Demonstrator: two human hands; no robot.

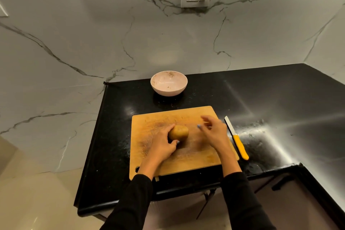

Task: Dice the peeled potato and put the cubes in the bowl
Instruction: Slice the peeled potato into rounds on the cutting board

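fingers and thumb of the left hand [162, 144] curl round the whole potato [178, 132], which sits near the middle of the wooden cutting board [149, 117] on the black countertop [280, 99]. right hand [214, 132] hovers blurred over the board's right part, fingers loosely spread, holding nothing. yellow-handled knife [237, 139] lies on the countertop just beside the board's right edge. pale bowl [169, 83] stands beyond the board, near the marble wall [74, 33].
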